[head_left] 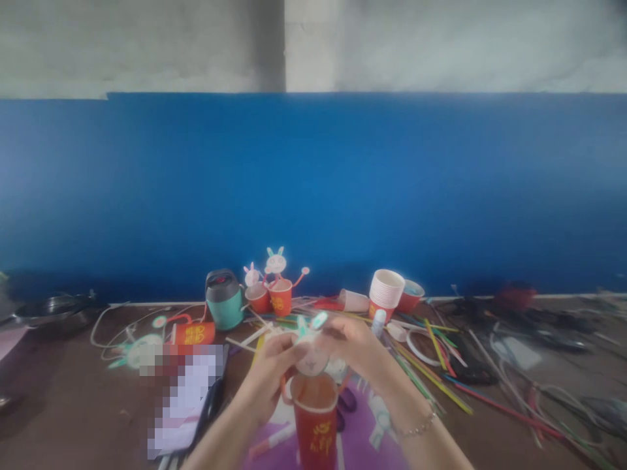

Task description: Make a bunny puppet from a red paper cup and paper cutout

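Observation:
A white paper rabbit head (313, 360) with green-tinted ears is pinched between both hands, just above the rim of a red paper cup (316, 427) with yellow lettering. My left hand (275, 369) closes on the head's left side. Against its upper right side, near an ear, the fingers of my right hand (353, 346) are pressed together. An orange-red strip curves out from the cup's left side, below my left hand. Whether the head touches the cup is hard to tell. Under the cup lies a purple sheet (274, 450), with a marker (272, 440) on its left part.
Finished-looking rabbit cups (281, 299) stand at the back, beside a green lidded container (224, 301). Another rabbit cup (193, 336) lies on its side. Stacked paper cups (386, 290) are at back right, near loose coloured sticks (435, 385). Dark-handled scissors (347, 401) rest behind the cup.

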The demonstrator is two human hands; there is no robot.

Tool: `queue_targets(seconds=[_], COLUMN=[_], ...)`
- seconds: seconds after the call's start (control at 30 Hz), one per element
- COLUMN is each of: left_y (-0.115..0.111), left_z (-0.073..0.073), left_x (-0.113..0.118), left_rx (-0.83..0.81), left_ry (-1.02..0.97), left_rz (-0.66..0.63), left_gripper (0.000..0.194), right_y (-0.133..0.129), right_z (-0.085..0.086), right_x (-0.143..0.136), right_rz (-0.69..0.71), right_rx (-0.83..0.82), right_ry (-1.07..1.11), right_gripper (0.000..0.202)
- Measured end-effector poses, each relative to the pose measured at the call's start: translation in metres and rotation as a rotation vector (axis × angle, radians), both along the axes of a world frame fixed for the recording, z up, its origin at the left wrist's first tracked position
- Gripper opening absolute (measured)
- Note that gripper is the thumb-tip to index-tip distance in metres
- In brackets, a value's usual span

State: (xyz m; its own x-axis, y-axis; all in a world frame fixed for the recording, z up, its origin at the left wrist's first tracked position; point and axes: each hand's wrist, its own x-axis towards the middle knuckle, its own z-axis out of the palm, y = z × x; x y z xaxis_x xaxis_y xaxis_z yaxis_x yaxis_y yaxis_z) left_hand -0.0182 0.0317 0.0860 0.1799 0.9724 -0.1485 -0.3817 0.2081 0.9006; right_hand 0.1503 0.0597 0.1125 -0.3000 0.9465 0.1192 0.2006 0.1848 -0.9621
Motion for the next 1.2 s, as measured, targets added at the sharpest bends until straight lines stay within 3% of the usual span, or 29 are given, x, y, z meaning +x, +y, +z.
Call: queue_targets(seconds=[0.17, 0.63, 0.8, 0.93, 1.2], left_y=[0.002, 0.002, 0.001, 0.001, -0.001], left_z=[0.002, 0.001, 0.004, 0.003, 0.003], left_x=[-0.003, 0.0, -0.001, -0.001, 0.0], left_rx=[0.003, 0.014, 0.028, 0.036, 0.009], left_ry=[-0.056, -0.017, -0.019, -0.017, 0.048], left_rz=[0.031, -0.021, -0.048, -0.096, -0.041], left_gripper=[0.031, 0.03, 0.03, 0.029, 0.037], right_y=[0.004, 0.001, -0.003, -0.003, -0.007], right_z=[-0.002, 0.0, 0.005, 0.005, 0.007], right_x=[0.005, -0.002, -0.003, -0.004, -0.005], right_rz=[-0.169, -0.042, -0.073, -0.019, 0.022], right_rx=[-0.089, -0.12, -0.052, -0.013, 0.162], right_ry=[0.155, 0.207, 0.104, 0.034, -0.052], right_gripper=[0.041, 0.032, 0.035, 0.037, 0.033])
